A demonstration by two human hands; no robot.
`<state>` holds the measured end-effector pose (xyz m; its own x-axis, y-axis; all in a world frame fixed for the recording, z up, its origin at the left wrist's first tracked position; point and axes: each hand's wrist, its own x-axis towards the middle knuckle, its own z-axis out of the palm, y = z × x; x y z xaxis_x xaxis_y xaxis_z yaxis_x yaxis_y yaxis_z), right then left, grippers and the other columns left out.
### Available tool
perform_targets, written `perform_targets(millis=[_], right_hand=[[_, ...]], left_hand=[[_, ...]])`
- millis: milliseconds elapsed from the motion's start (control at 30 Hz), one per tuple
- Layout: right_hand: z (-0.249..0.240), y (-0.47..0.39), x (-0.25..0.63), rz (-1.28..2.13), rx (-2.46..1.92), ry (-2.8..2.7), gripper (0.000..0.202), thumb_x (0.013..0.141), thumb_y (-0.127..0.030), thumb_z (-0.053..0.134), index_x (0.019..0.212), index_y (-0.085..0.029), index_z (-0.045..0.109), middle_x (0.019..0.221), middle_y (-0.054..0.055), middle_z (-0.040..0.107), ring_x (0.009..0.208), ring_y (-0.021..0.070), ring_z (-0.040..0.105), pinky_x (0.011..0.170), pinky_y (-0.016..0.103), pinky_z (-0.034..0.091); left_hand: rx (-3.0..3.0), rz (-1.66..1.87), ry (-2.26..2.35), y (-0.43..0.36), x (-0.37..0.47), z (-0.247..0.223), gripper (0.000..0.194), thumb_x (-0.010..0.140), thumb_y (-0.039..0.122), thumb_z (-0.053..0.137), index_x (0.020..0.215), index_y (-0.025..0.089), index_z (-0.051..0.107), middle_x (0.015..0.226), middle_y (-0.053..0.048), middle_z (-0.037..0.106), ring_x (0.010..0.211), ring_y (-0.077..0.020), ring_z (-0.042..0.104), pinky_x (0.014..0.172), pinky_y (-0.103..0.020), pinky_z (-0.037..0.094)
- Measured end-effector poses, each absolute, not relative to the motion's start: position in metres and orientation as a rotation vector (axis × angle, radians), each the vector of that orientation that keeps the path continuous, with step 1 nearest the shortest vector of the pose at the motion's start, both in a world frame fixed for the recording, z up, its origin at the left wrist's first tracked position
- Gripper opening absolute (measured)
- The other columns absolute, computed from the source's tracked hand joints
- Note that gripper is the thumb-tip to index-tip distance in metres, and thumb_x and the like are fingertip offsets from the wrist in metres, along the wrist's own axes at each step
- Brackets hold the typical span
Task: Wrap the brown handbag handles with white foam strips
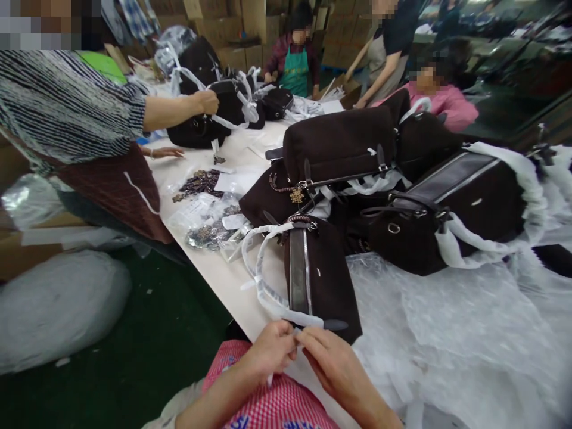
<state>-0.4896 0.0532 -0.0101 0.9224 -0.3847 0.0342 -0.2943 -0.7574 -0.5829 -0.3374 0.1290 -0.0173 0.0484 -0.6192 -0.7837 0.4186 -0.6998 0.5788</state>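
Observation:
A dark brown handbag (pixel 330 274) lies on the table in front of me, a black zipped band along its top. White wrapping (pixel 261 280) covers its looped handle. At the bag's near end, my left hand (pixel 273 348) is closed in a pinch on a thin white wrapping strip (pixel 270 379), whose tail shows below the fingers. My right hand (pixel 328 357) meets it there, fingertips pressed together on the same strip. The fingers partly hide the strip and the handle's near end.
More dark handbags (pixel 339 140) are piled beyond, one with a gold charm (pixel 297 194). Plastic-bagged charms (pixel 208 232) lie left of them. Clear plastic sheets (pixel 465 322) cover the table at right. A co-worker's hand (pixel 208 102) touches a bag at far left; other people stand behind.

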Motion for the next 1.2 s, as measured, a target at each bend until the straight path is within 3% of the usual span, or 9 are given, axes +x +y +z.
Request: perform_targets(millis=[100, 333, 400, 467, 567, 800, 967, 1067, 1200], right_hand=[[-0.011, 0.047, -0.490, -0.207, -2.645, 0.363, 0.031, 0.095, -0.010, 0.033, 0.108, -0.021, 0.059, 0.093, 0.005, 0.063, 0.075, 0.0176, 0.062, 0.066, 0.027, 0.047], [-0.003, 0.048, -0.475, -0.394, -2.867, 0.408, 0.040, 0.102, -0.020, 0.024, 0.086, -0.021, 0.061, 0.080, 0.003, 0.062, 0.064, 0.0171, 0.055, 0.058, 0.032, 0.036], [0.002, 0.039, -0.469, -0.402, -2.857, 0.312, 0.035, 0.101, -0.021, 0.031, 0.082, -0.020, 0.060, 0.086, 0.003, 0.065, 0.072, 0.0190, 0.055, 0.064, 0.034, 0.038], [0.005, 0.027, -0.462, -0.365, -2.801, 0.187, 0.023, 0.098, -0.018, 0.043, 0.082, -0.020, 0.059, 0.094, 0.002, 0.068, 0.087, 0.0199, 0.057, 0.082, 0.036, 0.041], [0.006, 0.014, -0.450, -0.201, -2.637, 0.170, 0.011, 0.088, -0.011, 0.059, 0.081, -0.019, 0.059, 0.098, 0.000, 0.068, 0.105, 0.0202, 0.055, 0.104, 0.039, 0.032], [0.005, 0.018, -0.438, -0.120, -2.317, 0.631, 0.017, 0.067, -0.004, 0.058, 0.062, -0.019, 0.051, 0.083, 0.000, 0.064, 0.088, 0.0173, 0.058, 0.107, 0.042, 0.031], [-0.004, 0.018, -0.437, -0.077, -2.248, 0.670, 0.015, 0.069, -0.006, 0.055, 0.064, -0.019, 0.052, 0.079, 0.000, 0.064, 0.085, 0.0168, 0.059, 0.108, 0.043, 0.030], [-0.008, 0.018, -0.434, -0.126, -2.208, 0.726, 0.013, 0.069, -0.007, 0.057, 0.068, -0.020, 0.055, 0.076, 0.000, 0.063, 0.083, 0.0189, 0.058, 0.102, 0.043, 0.037], [0.007, 0.004, -0.450, -0.256, -2.096, 0.894, 0.013, 0.082, -0.016, 0.051, 0.091, -0.020, 0.060, 0.088, 0.003, 0.069, 0.087, 0.0195, 0.062, 0.087, 0.036, 0.047]], left_hand=[[1.532, -1.816, -0.189, 0.129, -0.334, -0.017, 0.023, 0.072, 0.033, 0.063, 0.074, 0.021, 0.043, 0.049, 0.009, 0.046, 0.031, -0.0020, 0.024, 0.036, -0.020, 0.010], [1.519, -1.874, -0.264, 0.128, -0.328, -0.017, 0.029, 0.068, 0.043, 0.063, 0.070, 0.021, 0.044, 0.049, 0.008, 0.048, 0.030, -0.0025, 0.021, 0.038, -0.023, 0.010], [1.551, -1.855, -0.347, 0.128, -0.327, -0.016, 0.025, 0.072, 0.042, 0.058, 0.069, 0.021, 0.046, 0.050, 0.006, 0.051, 0.032, -0.0040, 0.022, 0.040, -0.024, 0.013], [1.610, -1.767, -0.473, 0.128, -0.327, -0.014, 0.018, 0.075, 0.034, 0.055, 0.065, 0.019, 0.049, 0.054, 0.003, 0.054, 0.039, -0.0072, 0.033, 0.046, -0.025, 0.023], [1.747, -1.520, -0.670, 0.131, -0.330, -0.006, 0.017, 0.079, 0.024, 0.050, 0.062, 0.018, 0.052, 0.062, -0.001, 0.056, 0.061, -0.0142, 0.049, 0.064, -0.029, 0.034], [1.933, -1.250, -0.948, 0.141, -0.337, 0.011, 0.024, 0.088, 0.027, 0.031, 0.074, 0.020, 0.050, 0.073, -0.003, 0.058, 0.072, -0.0197, 0.056, 0.070, -0.031, 0.035], [1.883, -1.244, -0.905, 0.141, -0.334, 0.003, 0.031, 0.091, 0.041, 0.033, 0.072, 0.021, 0.047, 0.070, -0.001, 0.053, 0.071, -0.0185, 0.053, 0.069, -0.030, 0.034], [1.845, -1.264, -0.823, 0.138, -0.334, -0.008, 0.031, 0.087, 0.041, 0.036, 0.066, 0.021, 0.045, 0.065, 0.001, 0.050, 0.068, -0.0175, 0.050, 0.069, -0.029, 0.035], [1.765, -1.376, -0.649, 0.132, -0.335, -0.017, 0.034, 0.081, 0.046, 0.043, 0.058, 0.021, 0.046, 0.057, 0.003, 0.046, 0.058, -0.0142, 0.043, 0.064, -0.028, 0.034]])
